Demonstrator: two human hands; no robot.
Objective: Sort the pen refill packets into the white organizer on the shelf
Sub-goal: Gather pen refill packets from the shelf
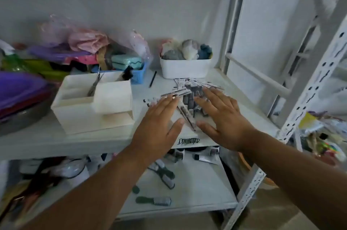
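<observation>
Two bare hands stretched flat over a loose heap of pen refill packets [189, 96] near the right front of the shelf [56, 141]; packets overlapping and blurred, too many to count. Left hand [159, 126] with fingers straight and spread, tips touching the heap's left side, gripping nothing. Right hand [223, 118] likewise flat and spread, covering the heap's right half, nothing pinched.

One white organizer [90, 103] toward the left front of the shelf, well apart from the packets: several compartments, exact number hard to tell, one raised block on its right. One pair of scissors [94, 85] standing tilted in a rear compartment; the near compartments appearing bare.

One white tub [185, 68] at the back edge, just behind the heap, filled with soft grey, white and blue bundles. One blue basket [139, 74] behind the organizer, partly hidden by it, holding a teal sponge-like block and plastic bags. One black pen [152, 79] lying between basket and tub.

Purple items at the left edge cut off. Lower shelf contents blurred, partly hidden by both forearms.
</observation>
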